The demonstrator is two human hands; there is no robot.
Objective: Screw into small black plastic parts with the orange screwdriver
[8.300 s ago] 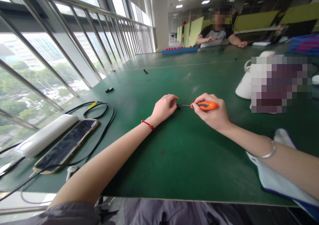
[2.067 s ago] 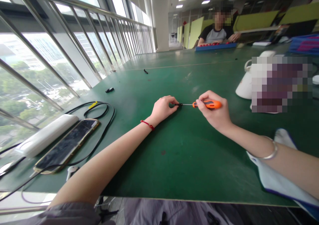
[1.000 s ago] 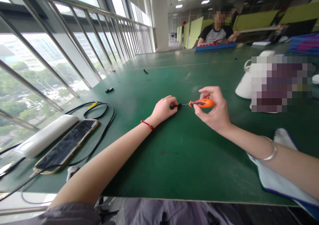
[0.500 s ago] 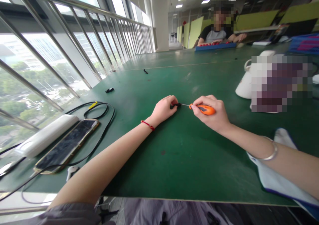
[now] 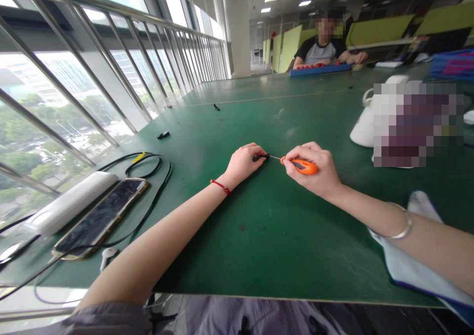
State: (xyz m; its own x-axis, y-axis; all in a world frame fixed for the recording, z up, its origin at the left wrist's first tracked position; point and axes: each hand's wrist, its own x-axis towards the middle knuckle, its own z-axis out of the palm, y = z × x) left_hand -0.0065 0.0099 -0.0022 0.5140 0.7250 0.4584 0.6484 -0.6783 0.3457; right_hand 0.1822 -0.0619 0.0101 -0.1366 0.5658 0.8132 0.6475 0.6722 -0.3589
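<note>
The screwdriver handle (image 5: 305, 167) is orange with dark grey patches, and the small piece (image 5: 263, 156) at its tip is black. The tabletop (image 5: 259, 256) is plain green; the wrist cord (image 5: 220, 186) is red, the bangle (image 5: 405, 226) silver.

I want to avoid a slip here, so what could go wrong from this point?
The thin shaft of the orange screwdriver meets the small black piece close to the left hand's fingertips, so a slip could poke them. The piece is tiny and in a pinch grip, with the right hand on the screwdriver, so it might twist or pop loose.
</note>
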